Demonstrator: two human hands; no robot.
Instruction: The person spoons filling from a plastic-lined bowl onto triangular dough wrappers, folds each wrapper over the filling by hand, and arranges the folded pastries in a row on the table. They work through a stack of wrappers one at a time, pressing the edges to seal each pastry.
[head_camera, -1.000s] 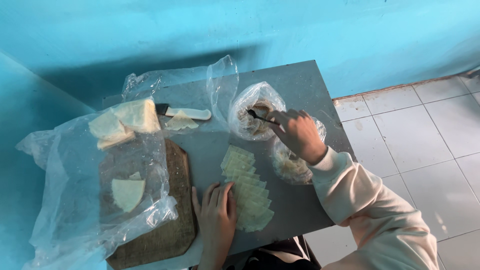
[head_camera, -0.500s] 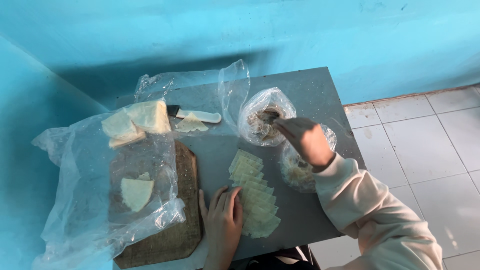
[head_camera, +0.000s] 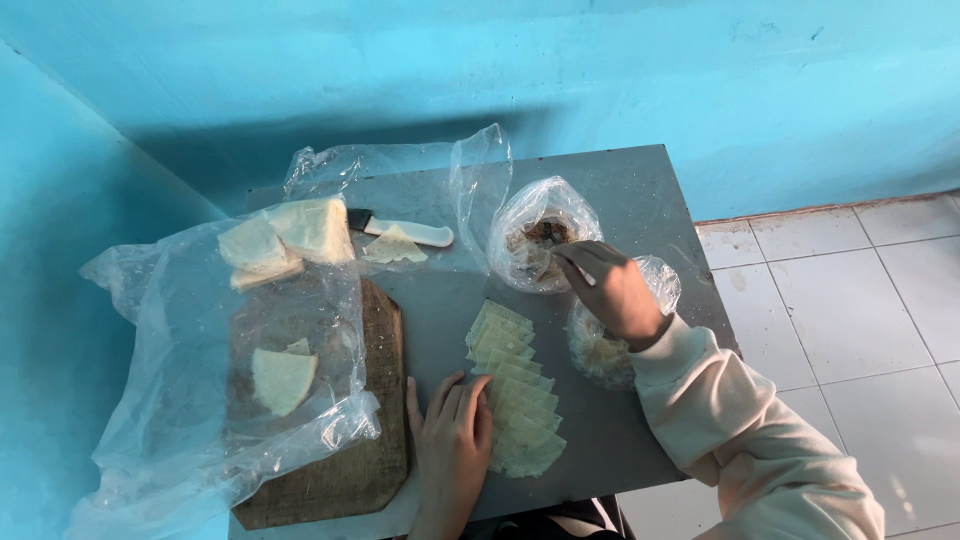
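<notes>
A person at a grey worktop (head_camera: 640, 190) scoops filling from a clear bag while a row of pale wrappers lies ready.

A large crumpled clear plastic sheet (head_camera: 180, 400) covers the wooden board (head_camera: 375, 440) at the left, with pale wedge-cut pieces (head_camera: 285, 240) on and under it and a white-handled knife (head_camera: 405, 230) beside them. The overlapping row of square wrappers (head_camera: 515, 400) appears laid out but unfilled, so filling seems yet to start. The left hand (head_camera: 452, 440) rests flat, its grip apart, touching the row's edge. The right hand (head_camera: 610, 290) has its grip closed on a small utensil (head_camera: 550, 238) dipped into the open filling bag (head_camera: 540, 240); a second clear bag (head_camera: 605, 345) sits beneath the wrist. No labels show.
</notes>
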